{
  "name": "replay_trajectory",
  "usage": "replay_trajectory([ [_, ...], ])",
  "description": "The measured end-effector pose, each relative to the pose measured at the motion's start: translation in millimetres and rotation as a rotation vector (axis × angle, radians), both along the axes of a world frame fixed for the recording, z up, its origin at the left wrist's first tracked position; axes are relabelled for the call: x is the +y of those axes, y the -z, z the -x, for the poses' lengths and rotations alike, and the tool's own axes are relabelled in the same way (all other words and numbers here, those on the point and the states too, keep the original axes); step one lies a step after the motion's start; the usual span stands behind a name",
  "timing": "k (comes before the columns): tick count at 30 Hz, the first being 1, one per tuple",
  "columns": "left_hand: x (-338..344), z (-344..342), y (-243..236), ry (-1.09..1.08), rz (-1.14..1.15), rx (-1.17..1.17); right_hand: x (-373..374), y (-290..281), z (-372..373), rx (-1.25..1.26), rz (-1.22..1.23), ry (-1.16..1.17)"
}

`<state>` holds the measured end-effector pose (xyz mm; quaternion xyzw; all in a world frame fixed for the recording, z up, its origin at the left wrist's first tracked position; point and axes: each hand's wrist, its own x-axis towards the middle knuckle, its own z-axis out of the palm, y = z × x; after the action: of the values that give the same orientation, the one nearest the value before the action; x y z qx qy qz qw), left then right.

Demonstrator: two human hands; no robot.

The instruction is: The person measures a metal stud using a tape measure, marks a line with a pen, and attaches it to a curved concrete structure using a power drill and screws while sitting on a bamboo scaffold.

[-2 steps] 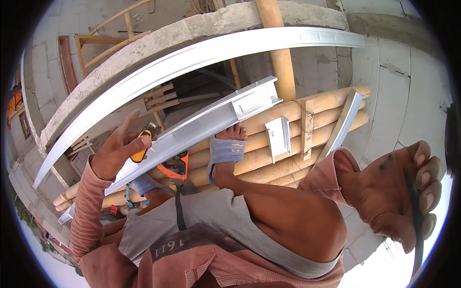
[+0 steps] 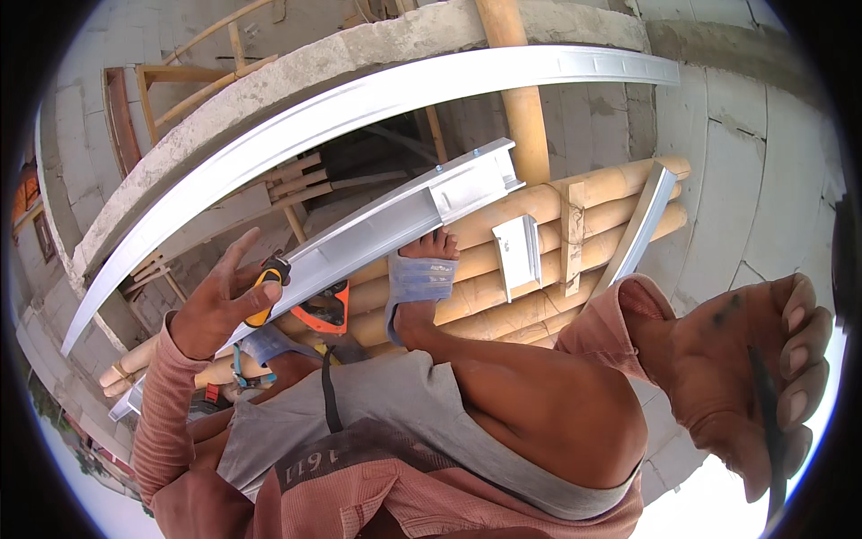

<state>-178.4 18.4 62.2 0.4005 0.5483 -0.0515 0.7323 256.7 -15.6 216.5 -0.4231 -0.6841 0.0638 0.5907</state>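
My left hand [image 2: 218, 301] grips a small yellow-and-black hand tool [image 2: 268, 286] between thumb and fingers, its index finger pointing up. The tool's exact kind is unclear. It is held over a long silver metal channel [image 2: 359, 241], which slants across my feet and has a short piece fitted at its far end. Raised at the far right, my right hand [image 2: 741, 377] has its palm turned to view and its fingers curled around a thin black cord [image 2: 766, 404]. The cord's lower end runs out at the picture's edge.
Bamboo poles [image 2: 548, 202] lie under my sandalled feet. A short metal piece [image 2: 518, 256] and another metal length [image 2: 639, 225] rest on them. An orange-and-black tool [image 2: 325, 308] lies between my feet. Beyond, a long silver strip [image 2: 359, 103] runs along a concrete ledge [image 2: 269, 81], past an upright bamboo pole [image 2: 519, 108].
My right hand has shifted slightly downward, and the black cord sits lower across it. The left hand, still holding the tool, has barely moved.
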Motion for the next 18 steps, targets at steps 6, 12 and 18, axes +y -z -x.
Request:
replay_trajectory([
  [6,-62,-11,-9,0.390,-0.270,-0.141,5,12,3,0.205,-0.128,-0.152],
  [12,-106,-13,15,0.036,0.333,0.012,-3,3,13,0.010,-0.005,-0.050],
  [18,-131,-6,36,0.119,0.126,-0.011,-7,5,32,0.012,0.030,-0.002],
])
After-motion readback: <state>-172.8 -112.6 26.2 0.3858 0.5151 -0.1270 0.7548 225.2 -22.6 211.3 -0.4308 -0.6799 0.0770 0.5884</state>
